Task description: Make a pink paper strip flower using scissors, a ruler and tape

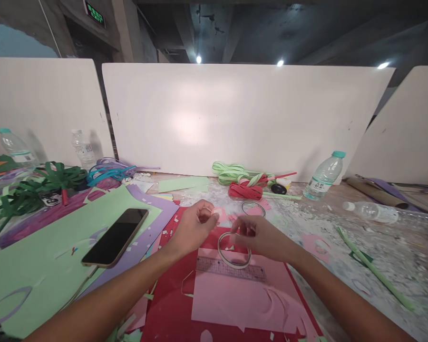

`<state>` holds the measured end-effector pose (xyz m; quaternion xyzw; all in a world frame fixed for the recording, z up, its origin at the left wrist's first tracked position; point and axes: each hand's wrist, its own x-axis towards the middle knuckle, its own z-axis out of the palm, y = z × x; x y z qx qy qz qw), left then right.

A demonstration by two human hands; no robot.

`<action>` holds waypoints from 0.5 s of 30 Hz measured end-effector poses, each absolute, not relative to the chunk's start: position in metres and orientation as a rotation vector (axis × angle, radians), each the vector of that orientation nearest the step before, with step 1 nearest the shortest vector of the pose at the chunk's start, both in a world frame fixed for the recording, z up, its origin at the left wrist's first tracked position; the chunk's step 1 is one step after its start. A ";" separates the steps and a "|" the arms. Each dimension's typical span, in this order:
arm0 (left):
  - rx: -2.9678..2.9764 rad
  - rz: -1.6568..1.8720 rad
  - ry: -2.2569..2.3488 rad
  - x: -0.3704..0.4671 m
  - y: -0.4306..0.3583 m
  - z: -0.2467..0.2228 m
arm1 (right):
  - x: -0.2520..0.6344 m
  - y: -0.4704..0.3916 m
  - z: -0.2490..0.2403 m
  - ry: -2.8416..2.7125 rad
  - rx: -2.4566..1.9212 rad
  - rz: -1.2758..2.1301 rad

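My left hand (196,225) is closed in a pinch on a small pink paper piece (219,214). To its right, my right hand (262,236) has its fingers curled over the upper edge of a narrow roll of tape (234,264). The roll hangs tilted above a clear ruler (231,270), and the fingers hide part of its rim. Beneath both lie a pink paper sheet (228,304) and a larger red sheet (169,304). Cut pink strips (276,304) rest on the pink sheet.
A phone (116,237) lies on green paper (32,266) at left. Behind my hands are another tape roll (253,207), red ribbon (245,191) and green ribbon (228,172). A bottle (323,178) leans against the white board (271,118); another bottle (381,212) lies at right, near a green stick (376,270).
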<state>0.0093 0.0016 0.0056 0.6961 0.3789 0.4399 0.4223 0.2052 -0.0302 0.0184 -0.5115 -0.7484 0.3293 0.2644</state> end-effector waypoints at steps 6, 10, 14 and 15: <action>1.823 1.041 0.978 0.000 0.012 -0.003 | 0.205 -0.038 0.008 -2.394 -1.307 0.924; 1.803 1.094 1.083 -0.001 0.017 -0.005 | 0.204 -0.033 0.012 -2.206 -1.359 0.888; 1.844 1.232 1.198 -0.001 0.016 -0.001 | 0.203 -0.030 0.018 -1.871 -1.322 0.938; 1.887 1.281 1.202 -0.002 0.014 0.001 | 0.203 -0.030 0.019 -1.805 -1.303 0.972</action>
